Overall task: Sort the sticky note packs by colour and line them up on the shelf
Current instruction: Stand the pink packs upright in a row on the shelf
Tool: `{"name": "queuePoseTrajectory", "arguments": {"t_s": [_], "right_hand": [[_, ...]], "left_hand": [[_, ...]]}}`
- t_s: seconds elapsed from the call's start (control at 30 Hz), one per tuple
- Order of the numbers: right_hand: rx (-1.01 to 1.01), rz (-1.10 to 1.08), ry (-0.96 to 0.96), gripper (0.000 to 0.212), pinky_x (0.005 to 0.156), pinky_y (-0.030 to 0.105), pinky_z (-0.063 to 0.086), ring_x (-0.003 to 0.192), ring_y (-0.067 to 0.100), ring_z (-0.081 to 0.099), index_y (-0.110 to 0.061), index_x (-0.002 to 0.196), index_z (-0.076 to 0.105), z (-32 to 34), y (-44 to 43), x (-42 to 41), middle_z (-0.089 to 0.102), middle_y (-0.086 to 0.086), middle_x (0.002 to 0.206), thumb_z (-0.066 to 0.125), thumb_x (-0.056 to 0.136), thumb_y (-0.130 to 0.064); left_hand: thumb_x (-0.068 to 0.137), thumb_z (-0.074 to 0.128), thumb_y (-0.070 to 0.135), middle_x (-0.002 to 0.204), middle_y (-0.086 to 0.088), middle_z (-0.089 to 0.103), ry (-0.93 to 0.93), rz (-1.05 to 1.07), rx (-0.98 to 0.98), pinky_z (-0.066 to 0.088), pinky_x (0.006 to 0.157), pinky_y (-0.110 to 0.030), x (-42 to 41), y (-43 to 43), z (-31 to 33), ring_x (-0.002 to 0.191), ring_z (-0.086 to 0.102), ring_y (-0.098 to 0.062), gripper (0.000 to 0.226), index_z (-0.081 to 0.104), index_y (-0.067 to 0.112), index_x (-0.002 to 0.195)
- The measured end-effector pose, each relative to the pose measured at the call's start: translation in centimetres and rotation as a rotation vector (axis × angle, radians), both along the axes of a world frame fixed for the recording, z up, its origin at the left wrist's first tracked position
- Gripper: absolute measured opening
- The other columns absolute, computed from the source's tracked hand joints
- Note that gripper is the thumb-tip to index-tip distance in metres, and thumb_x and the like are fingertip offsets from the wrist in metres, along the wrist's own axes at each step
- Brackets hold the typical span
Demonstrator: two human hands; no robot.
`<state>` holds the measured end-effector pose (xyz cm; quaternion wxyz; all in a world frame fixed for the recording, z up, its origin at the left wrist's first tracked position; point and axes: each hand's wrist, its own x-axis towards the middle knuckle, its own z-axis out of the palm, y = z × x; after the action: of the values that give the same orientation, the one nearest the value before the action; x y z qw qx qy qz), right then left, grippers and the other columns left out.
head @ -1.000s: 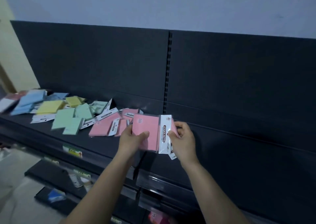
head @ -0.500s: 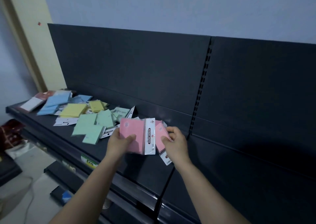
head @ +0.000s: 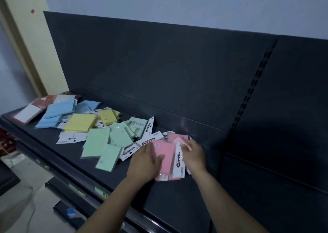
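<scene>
Both hands hold a bundle of pink sticky note packs (head: 166,159) low over the dark shelf (head: 177,202). My left hand (head: 144,163) grips the bundle's left edge, thumb across the pink front. My right hand (head: 193,155) holds the right side by the white header cards. More pink packs (head: 177,137) lie just behind. To the left lie green packs (head: 99,142), yellow packs (head: 80,122) and blue packs (head: 59,109), spread loosely and overlapping.
A red and white pack (head: 33,108) lies at the shelf's far left end. The shelf's back panel (head: 159,76) rises behind everything, with a slotted upright (head: 248,97) at the right. Lower shelves with price tags (head: 99,191) show below the front edge.
The view swung left and down. Both hands lowered the pink bundle from mid-air towards the shelf surface, next to the other pink packs.
</scene>
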<state>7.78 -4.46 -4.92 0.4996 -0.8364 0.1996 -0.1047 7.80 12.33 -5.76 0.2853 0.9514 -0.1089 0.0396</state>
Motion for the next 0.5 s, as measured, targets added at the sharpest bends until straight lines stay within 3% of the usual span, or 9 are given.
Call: {"name": "queuePoseTrajectory", "arguments": {"t_s": [0.1,0.2,0.33,0.5], "right_hand": [[0.036,0.047,0.049,0.027,0.084,0.039,0.053,0.092,0.023,0.064,-0.018,0.102,0.068,0.6,0.6,0.9,0.068,0.003,0.099,0.048,0.096,-0.034],[0.017,0.038,0.064,0.032,0.089,0.041,0.051,0.095,0.022,0.063,-0.012,0.106,0.064,0.5,0.7,1.0,0.065,0.0,0.097,0.058,0.091,-0.04],[0.099,-0.025,0.093,0.039,0.088,0.037,0.053,0.096,0.016,0.063,-0.022,0.12,0.057,0.2,-0.3,0.1,0.064,-0.003,0.111,0.067,0.084,-0.031],[0.145,-0.097,0.091,0.034,0.077,0.03,0.054,0.086,0.013,0.064,-0.022,0.12,0.056,0.3,-2.0,-2.2,0.064,-0.001,0.11,0.062,0.087,-0.021]], "left_hand": [[0.09,0.026,0.061,0.142,-0.006,0.044,0.032,-0.033,0.086,0.032,0.107,-0.04,1.3,-0.1,-0.7,0.13,0.04,-0.024,0.072,0.029,0.015,0.145],[0.084,0.019,0.069,0.145,0.001,0.043,0.04,-0.051,0.161,0.025,0.109,-0.04,1.6,-0.3,-0.6,0.134,0.036,-0.02,0.078,0.024,0.025,0.148],[0.086,0.03,0.07,0.147,0.007,0.039,0.063,-0.117,0.157,0.024,0.106,-0.046,1.7,-0.8,-0.4,0.137,0.031,-0.015,0.071,0.025,0.032,0.147],[0.069,0.015,0.077,0.138,0.008,0.049,-0.04,-0.254,0.122,0.032,0.104,-0.037,1.6,-2.1,-0.7,0.129,0.041,-0.013,0.088,0.037,0.033,0.142]]}}
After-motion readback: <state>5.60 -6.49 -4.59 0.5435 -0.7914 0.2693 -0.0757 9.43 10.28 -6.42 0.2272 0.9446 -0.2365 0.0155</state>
